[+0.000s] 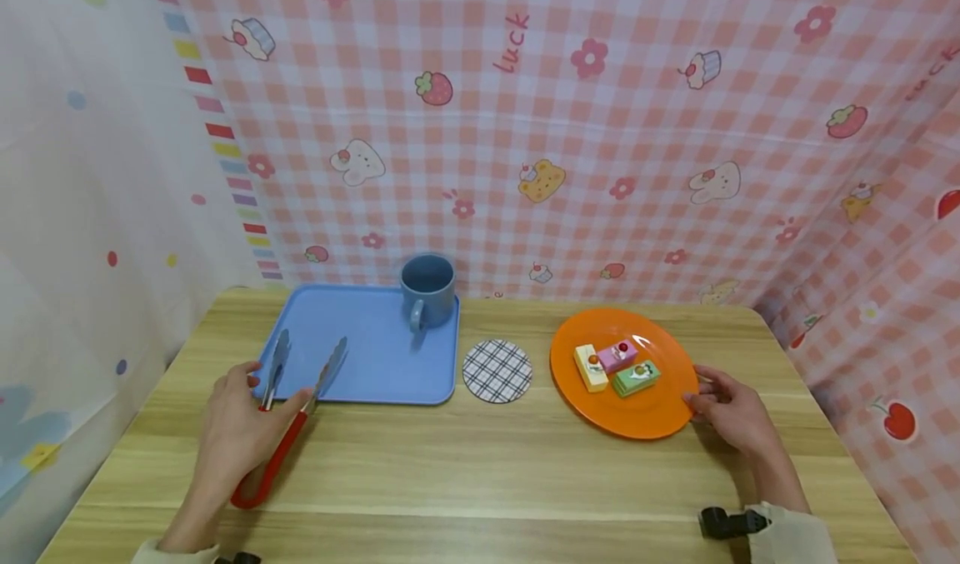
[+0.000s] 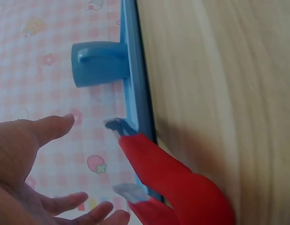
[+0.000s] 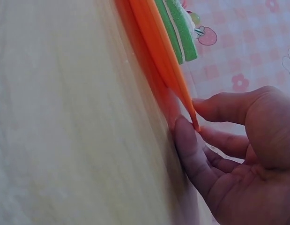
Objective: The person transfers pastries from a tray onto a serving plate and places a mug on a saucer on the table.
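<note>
My left hand (image 1: 243,426) is over the red-handled tongs (image 1: 288,441), its thumb and fingers spread apart around them. In the left wrist view the hand (image 2: 23,159) is clear of the red handle (image 2: 159,161). The tongs' metal arms stand apart, lying over the near edge of a blue tray (image 1: 360,381). On the right, my right hand (image 1: 735,414) pinches the rim of an orange plate (image 1: 667,406), thumb and fingers on either side of it in the right wrist view. Three small toy cake slices sit on the plate: yellow (image 1: 591,369), pink (image 1: 618,354) and green (image 1: 637,378).
A blue-grey mug (image 1: 429,293) stands at the tray's back right corner, handle toward me. Between tray and plate lies a round checked coaster (image 1: 497,371). The wooden table (image 1: 480,472) meets a pink checked cloth (image 1: 480,147) at the back.
</note>
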Motion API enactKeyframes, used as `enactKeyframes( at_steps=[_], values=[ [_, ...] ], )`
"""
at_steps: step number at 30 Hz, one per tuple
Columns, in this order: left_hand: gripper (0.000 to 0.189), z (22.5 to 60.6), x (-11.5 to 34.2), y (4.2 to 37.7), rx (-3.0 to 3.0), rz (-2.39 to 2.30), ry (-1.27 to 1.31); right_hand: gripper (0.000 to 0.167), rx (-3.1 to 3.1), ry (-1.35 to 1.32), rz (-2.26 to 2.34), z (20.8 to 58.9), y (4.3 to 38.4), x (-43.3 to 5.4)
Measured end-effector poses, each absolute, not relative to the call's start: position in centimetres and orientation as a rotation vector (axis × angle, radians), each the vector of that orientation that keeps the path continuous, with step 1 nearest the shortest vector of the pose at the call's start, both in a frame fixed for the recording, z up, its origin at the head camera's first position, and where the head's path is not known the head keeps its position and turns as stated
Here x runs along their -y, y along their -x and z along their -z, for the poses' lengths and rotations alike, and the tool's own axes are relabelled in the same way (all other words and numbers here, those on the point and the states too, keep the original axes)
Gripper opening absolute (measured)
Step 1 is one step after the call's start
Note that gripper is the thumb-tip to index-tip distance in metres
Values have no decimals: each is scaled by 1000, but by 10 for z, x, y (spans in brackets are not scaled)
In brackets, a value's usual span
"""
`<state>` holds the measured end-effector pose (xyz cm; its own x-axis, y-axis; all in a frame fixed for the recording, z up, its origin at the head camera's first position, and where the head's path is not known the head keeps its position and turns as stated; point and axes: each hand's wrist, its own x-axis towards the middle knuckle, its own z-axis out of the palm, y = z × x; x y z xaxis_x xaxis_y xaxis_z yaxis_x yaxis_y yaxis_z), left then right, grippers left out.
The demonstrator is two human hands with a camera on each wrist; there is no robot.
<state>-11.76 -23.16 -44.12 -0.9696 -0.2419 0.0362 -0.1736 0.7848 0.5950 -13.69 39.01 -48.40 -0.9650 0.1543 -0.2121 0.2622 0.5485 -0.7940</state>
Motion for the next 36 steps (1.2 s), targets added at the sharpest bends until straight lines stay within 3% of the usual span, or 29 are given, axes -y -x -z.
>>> enactKeyframes(
  at_steps=[36],
  values=[
    [88, 433, 179, 154, 2675, 1256, 90, 80, -2856, -298, 1066, 454, 134, -369]
  ],
)
